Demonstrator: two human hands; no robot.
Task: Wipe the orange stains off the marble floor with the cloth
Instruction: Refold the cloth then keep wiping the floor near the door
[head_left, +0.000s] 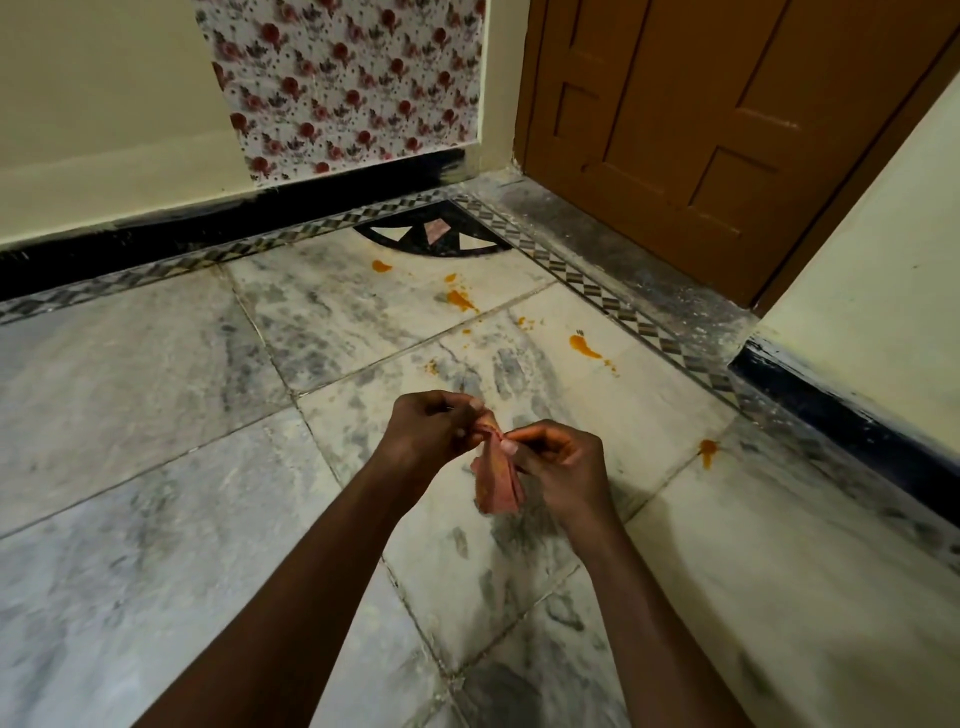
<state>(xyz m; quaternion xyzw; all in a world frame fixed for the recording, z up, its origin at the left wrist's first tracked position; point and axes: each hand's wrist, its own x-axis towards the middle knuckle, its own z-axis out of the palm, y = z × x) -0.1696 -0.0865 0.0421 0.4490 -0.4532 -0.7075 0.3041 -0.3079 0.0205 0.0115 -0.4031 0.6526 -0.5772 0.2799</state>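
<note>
Head view:
- Hands, 2: left hand and right hand, both raised above the floor, fingers curled in, each pinching the top of the cloth.
- Cloth, 1: small, pinkish-red, bunched at the top between the two hands, the rest hanging down in folds.
- Marble floor, 1: grey-veined slabs with a patterned border strip.
- Orange stains: about 4 larger blots plus several small specks, all beyond the hands, none touching the cloth.
- Wooden door, 1, shut.
- Floral wall panel, 1.
</note>
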